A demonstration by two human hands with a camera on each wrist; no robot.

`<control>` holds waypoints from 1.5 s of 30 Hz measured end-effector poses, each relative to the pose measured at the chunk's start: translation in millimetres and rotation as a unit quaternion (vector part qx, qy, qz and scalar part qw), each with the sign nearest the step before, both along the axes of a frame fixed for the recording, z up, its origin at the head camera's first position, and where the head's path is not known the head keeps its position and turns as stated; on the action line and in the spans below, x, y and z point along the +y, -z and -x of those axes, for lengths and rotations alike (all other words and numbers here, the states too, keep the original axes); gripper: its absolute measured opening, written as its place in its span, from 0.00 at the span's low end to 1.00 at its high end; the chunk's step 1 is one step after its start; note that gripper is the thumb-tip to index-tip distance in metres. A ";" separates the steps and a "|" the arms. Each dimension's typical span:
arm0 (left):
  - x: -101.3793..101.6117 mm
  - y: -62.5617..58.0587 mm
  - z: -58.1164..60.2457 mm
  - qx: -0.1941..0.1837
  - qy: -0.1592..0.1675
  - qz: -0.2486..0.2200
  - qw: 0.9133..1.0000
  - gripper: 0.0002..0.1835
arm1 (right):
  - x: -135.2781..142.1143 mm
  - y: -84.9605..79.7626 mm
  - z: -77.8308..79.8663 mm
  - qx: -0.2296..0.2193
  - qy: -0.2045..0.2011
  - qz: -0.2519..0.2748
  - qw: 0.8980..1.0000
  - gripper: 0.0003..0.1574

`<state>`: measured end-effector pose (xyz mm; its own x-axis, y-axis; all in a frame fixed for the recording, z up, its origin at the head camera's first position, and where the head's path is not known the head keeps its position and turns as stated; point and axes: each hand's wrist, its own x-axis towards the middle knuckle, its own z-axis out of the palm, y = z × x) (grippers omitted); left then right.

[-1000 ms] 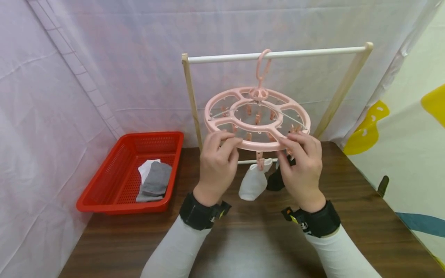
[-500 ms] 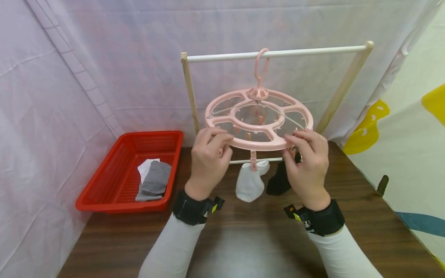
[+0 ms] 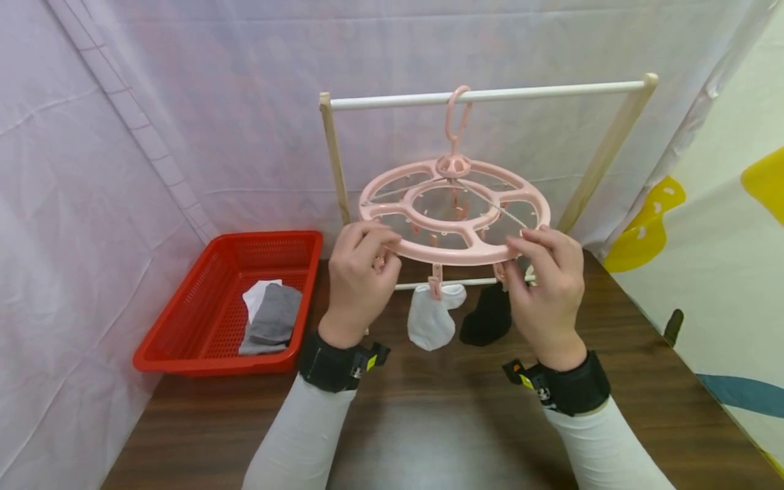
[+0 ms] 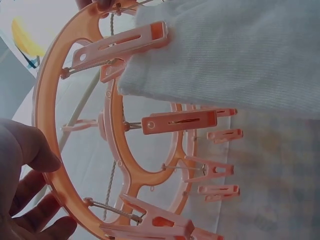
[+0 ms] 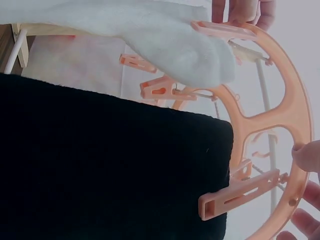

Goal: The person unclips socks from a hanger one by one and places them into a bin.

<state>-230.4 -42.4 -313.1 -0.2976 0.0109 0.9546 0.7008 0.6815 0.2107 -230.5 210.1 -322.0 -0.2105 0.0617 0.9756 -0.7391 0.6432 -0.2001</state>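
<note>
A pink round clip hanger (image 3: 453,256) hangs by its hook from a white rod. My left hand (image 3: 361,279) pinches the front left of its rim between thumb and fingers. At the front right, my right hand (image 3: 549,292) pinches the same rim. A white sock (image 3: 431,323) dangles from a pink clothespin (image 3: 435,282) between my hands. Beside it, nearer the right hand, a black sock (image 3: 487,318) is clipped by another clothespin (image 5: 239,195). Several pegs without socks, such as one clothespin (image 4: 179,122), show in the left wrist view.
A red plastic basket (image 3: 229,366) stands on the left of the brown table (image 3: 441,435), with grey socks (image 3: 277,316) and a white cloth piece (image 3: 253,299) inside. The rod (image 3: 557,91) sits on wooden posts. White sheeting (image 3: 245,122) lies behind.
The hanger has turned a little, bringing both socks leftward and the black one out into fuller view. My hands have spread apart along the rim, left hand leftward, right hand rightward.
</note>
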 end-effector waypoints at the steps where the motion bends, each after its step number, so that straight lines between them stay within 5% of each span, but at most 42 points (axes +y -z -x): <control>1: -0.1 -0.2 0.0 0.000 0.001 0.000 1.000 0.09 | -0.1 0.0 0.1 0.000 0.000 0.001 1.000 0.09; 17: 12.5 9.8 -11.2 0.009 -0.006 0.022 1.000 0.10 | -0.7 4.9 1.4 0.010 0.019 0.001 1.000 0.09; 23: 11.0 28.8 -16.2 0.002 0.011 0.005 1.000 0.07 | -1.4 6.2 3.3 0.010 0.014 0.001 1.000 0.08; 28: 13.9 54.2 -9.3 -0.072 0.056 -0.028 0.995 0.14 | -1.7 7.3 4.2 0.010 0.013 -0.002 1.000 0.07; 32: 21.6 73.4 -2.3 -0.171 0.117 -0.043 0.977 0.24 | -2.8 9.0 3.9 0.012 0.014 -0.011 1.000 0.07; 36: 27.9 86.4 1.4 -0.262 0.182 -0.045 0.947 0.30 | -5.1 10.1 3.2 0.016 0.013 -0.013 1.000 0.07; 45: 34.2 101.6 6.4 -0.382 0.248 -0.105 0.884 0.19 | -10.4 7.2 1.7 0.023 0.006 -0.001 1.000 0.08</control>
